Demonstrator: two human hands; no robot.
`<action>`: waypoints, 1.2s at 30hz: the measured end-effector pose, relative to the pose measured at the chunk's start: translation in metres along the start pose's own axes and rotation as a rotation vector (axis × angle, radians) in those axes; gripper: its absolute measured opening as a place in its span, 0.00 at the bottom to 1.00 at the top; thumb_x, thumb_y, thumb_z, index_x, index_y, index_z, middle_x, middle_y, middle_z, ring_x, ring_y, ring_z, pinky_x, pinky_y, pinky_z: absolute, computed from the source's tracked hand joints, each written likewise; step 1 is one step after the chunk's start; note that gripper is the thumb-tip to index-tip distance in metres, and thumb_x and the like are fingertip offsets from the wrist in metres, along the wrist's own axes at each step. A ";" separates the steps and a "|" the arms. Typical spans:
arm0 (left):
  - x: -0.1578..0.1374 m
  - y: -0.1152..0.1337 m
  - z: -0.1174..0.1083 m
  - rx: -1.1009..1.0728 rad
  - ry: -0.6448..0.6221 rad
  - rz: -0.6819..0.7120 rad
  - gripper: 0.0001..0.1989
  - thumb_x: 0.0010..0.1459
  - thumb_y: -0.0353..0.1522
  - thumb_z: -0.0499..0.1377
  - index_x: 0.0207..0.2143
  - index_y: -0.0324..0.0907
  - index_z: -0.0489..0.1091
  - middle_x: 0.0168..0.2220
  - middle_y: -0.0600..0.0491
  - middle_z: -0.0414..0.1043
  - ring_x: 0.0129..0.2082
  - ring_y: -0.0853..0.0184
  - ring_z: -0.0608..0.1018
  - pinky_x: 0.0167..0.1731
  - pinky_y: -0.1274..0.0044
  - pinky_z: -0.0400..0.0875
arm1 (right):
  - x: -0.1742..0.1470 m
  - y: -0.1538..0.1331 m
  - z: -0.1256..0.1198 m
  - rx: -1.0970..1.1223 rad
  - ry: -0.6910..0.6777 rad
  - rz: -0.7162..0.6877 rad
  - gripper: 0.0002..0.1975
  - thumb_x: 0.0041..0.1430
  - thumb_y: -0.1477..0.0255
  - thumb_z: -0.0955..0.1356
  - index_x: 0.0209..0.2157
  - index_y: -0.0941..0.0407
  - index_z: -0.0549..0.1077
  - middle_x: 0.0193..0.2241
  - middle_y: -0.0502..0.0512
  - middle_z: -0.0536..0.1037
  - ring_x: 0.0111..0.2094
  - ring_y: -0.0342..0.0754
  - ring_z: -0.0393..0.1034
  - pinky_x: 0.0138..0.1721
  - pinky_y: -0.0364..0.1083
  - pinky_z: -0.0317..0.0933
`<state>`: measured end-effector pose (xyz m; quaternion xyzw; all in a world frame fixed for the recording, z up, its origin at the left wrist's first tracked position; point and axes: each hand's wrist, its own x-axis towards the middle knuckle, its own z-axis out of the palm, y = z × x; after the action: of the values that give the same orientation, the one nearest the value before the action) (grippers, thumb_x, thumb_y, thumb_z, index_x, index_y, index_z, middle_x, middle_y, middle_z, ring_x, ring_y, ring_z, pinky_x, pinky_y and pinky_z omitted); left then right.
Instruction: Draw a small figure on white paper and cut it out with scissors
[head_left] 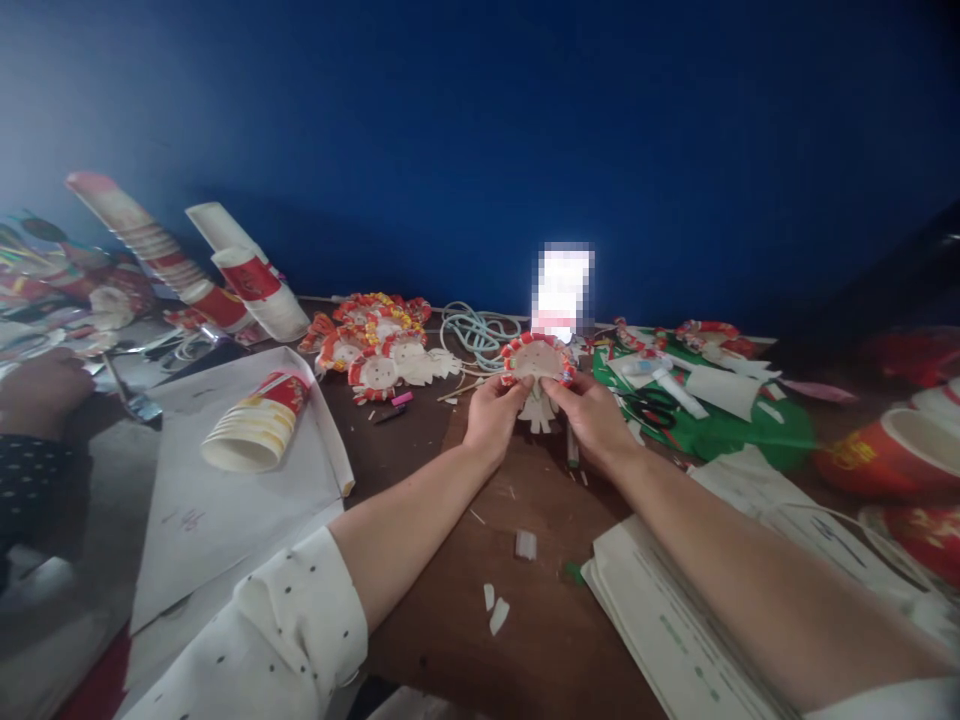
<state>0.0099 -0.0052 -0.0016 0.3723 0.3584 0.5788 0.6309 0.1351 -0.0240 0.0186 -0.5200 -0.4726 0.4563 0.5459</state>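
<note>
Forearms (427, 505) stretched forward, converging — left hand (493, 418), right hand (596, 420) close together — thumbs (561, 393) uppermost.

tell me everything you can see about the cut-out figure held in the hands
The cut-out figure looks like paper or thin card: a round pale top with small dark marks, edged in red and orange with lighter breaks, above a narrower pale lower part with a notched bottom edge. It is held front towards the camera, round end up, between the left hand and right hand, both thumbs on its face. Whether it touches the brown table is unclear.
</note>
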 end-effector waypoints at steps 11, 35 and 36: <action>-0.001 0.002 0.000 0.005 0.017 -0.011 0.15 0.41 0.40 0.71 0.27 0.39 0.73 0.22 0.57 0.69 0.22 0.74 0.68 0.28 0.78 0.63 | -0.005 -0.002 0.003 -0.010 0.020 -0.014 0.17 0.49 0.59 0.73 0.38 0.55 0.78 0.34 0.53 0.82 0.37 0.53 0.76 0.40 0.48 0.68; 0.009 0.009 -0.009 -0.067 0.101 -0.073 0.17 0.37 0.36 0.72 0.23 0.39 0.68 0.20 0.59 0.65 0.21 0.75 0.64 0.27 0.78 0.58 | 0.015 -0.020 -0.057 -0.823 0.003 -0.355 0.11 0.57 0.68 0.67 0.40 0.53 0.79 0.37 0.55 0.81 0.37 0.52 0.74 0.41 0.51 0.65; 0.009 0.009 -0.009 -0.065 0.107 -0.071 0.16 0.38 0.36 0.72 0.23 0.39 0.68 0.19 0.59 0.64 0.21 0.75 0.64 0.27 0.78 0.58 | 0.015 -0.023 -0.060 -0.942 -0.043 -0.366 0.12 0.57 0.70 0.67 0.41 0.52 0.79 0.38 0.55 0.81 0.38 0.52 0.74 0.40 0.50 0.64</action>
<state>-0.0018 0.0048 0.0023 0.3072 0.3855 0.5865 0.6427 0.1968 -0.0183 0.0411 -0.6087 -0.7219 0.1011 0.3133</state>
